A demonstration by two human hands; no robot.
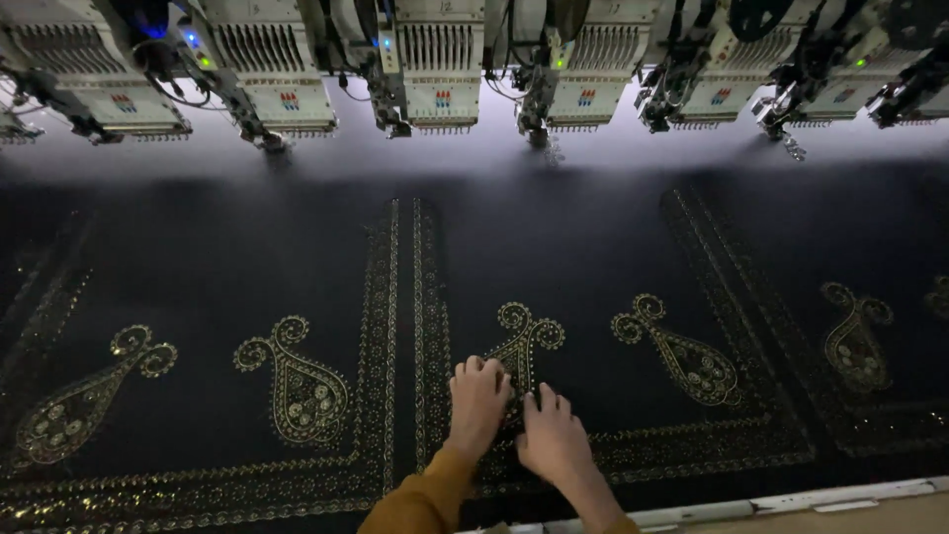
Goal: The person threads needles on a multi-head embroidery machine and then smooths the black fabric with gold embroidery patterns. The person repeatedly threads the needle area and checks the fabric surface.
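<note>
Left hand: the left hand (478,403) is lying palm down and open on the dark cloth (554,237), fingers spread and gripping nothing, fingertips pressing on the lower part of a gold paisley motif (522,341).
Right hand: the right hand (554,440) is lying flat just beside it, also open and empty, fingers pointing at the same motif; the two hands are nearly touching.
Sleeve: a mustard sleeve (420,499) is covering the left forearm.
Thing being handled: the motif is sitting just right of the double gold border band (405,326) that is running up the cloth; its lower half is hiding under the hands.
Cloth: it is stretching flat across the whole machine bed, from the near rail (791,502) back to the stitching heads.
Other motifs: finished-looking paisleys are showing to the left (294,384) and the right (682,356), with more toward both edges.
Stitching heads: a row of white embroidery heads (440,69) is hanging over the far edge of the cloth, small lights glowing.
Progress: judging by the pictures, the gold pattern is looking complete across the visible panels, while the far strip of cloth near the heads is remaining plain; whether the covered motif has a flaw cannot be told.
</note>
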